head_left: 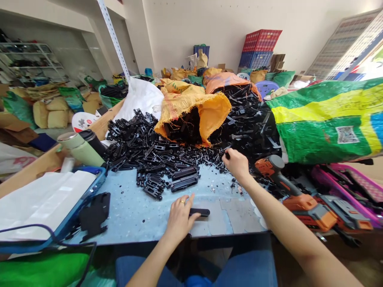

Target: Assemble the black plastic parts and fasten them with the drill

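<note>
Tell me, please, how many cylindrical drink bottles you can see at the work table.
2: a pale green, cylindrical bottle beside the long wooden board, and a black, cylindrical bottle right of it, partly behind it. More may be hidden.

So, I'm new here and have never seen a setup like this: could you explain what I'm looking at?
There is no machine here: these are a person's bare hands. The single picture comes from a camera worn on the head, looking forward and down.

The left hand holds a flat black bar near the front edge of the light blue tabletop. The right hand pinches a small dark piece in its fingers, too small to identify.

Beyond them lie heaped black parts and loose screws, with an open orange sack behind. An orange and grey power tool sits at the right.
</note>
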`<state>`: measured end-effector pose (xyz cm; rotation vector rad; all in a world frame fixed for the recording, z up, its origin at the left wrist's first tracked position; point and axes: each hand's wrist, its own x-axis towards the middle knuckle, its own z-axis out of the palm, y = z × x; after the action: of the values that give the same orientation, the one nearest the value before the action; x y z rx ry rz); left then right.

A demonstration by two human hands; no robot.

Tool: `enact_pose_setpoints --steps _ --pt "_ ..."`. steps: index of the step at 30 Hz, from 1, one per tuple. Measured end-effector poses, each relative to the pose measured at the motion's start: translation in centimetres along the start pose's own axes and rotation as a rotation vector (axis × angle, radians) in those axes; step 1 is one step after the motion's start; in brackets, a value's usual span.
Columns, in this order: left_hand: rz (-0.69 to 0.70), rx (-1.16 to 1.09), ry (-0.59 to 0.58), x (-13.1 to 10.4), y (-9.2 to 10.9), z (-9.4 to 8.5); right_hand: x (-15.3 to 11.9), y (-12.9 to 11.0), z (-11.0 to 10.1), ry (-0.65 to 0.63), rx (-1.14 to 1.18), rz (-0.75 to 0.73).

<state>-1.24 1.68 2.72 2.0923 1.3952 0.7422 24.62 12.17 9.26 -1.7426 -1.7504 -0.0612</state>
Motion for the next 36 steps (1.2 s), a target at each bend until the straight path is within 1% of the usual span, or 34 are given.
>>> enact_pose_setpoints --steps 2,3,4,5,6,7,8,10,12,14,15,17,18,19,23,26,29,31,33,36 --pt "-0.158 -0.419 0.109 0.9 -0.1 -0.4 -4.9 -1.3 -1.5 -0.017 0.087 -0.031" --pt "-0.25 -0.626 0.157 1.4 0.0 -0.4 -7.2 -2.0 -2.2 -0.069 0.154 -0.04" --pt "-0.335 -0.797 0.199 2.0 0.4 -0.4 -9.3 -2.7 -2.7 -0.168 0.262 -0.047" --pt "-0.402 -0.915 0.239 2.4 0.8 -0.2 -10.9 -3.4 -3.2 -0.293 0.342 -0.058" --pt "-0.443 -0.976 0.268 2.7 1.4 0.1 -12.1 -3.9 -3.5 -0.432 0.393 -0.068" --pt "-0.462 -0.984 0.285 2.8 1.9 0.5 -12.8 -4.3 -3.7 -0.562 0.396 -0.076" --pt "-0.454 -0.95 0.285 2.8 2.5 1.0 -13.2 -4.5 -3.9 -0.667 0.348 -0.089" --pt "-0.349 -0.809 0.233 2.4 3.0 1.8 -13.1 -4.3 -4.2 -0.791 0.215 -0.141" --pt "-0.17 -0.59 0.108 2.0 2.8 1.9 -12.8 -3.3 -4.3 -0.876 0.118 -0.259" --pt "0.002 -0.329 -0.059 1.7 2.1 1.4 -12.8 -2.1 -4.2 -0.961 0.036 -0.388" --pt "0.066 -0.205 -0.152 1.6 1.7 1.0 -13.0 -1.6 -4.0 -0.99 -0.012 -0.429" --pt "0.158 -0.006 -0.312 1.4 1.2 0.5 -13.7 -1.1 -3.5 -0.995 -0.113 -0.453" --pt "0.187 0.063 -0.35 1.3 1.2 0.4 -14.1 -1.2 -3.2 -0.972 -0.158 -0.445" --pt "0.208 0.117 -0.362 1.2 1.3 0.4 -14.4 -1.3 -3.0 -0.938 -0.195 -0.432" --pt "0.236 0.234 -0.278 0.5 1.9 1.3 -14.8 -2.6 -3.2 -0.823 -0.28 -0.398" --pt "0.235 0.275 -0.221 0.2 1.7 2.1 -14.5 -3.3 -3.9 -0.804 -0.328 -0.382" --pt "0.274 0.288 -0.187 0.1 1.2 2.6 -14.1 -3.6 -4.5 -0.798 -0.35 -0.386" --pt "0.296 0.288 -0.177 0.0 0.9 2.6 -13.9 -3.7 -4.6 -0.79 -0.35 -0.415" --pt "0.283 0.293 -0.18 -0.1 0.8 2.4 -13.7 -3.6 -4.4 -0.779 -0.347 -0.439" --pt "0.239 0.28 -0.225 -0.1 1.3 2.2 -13.7 -2.4 -3.8 -0.789 -0.307 -0.435"
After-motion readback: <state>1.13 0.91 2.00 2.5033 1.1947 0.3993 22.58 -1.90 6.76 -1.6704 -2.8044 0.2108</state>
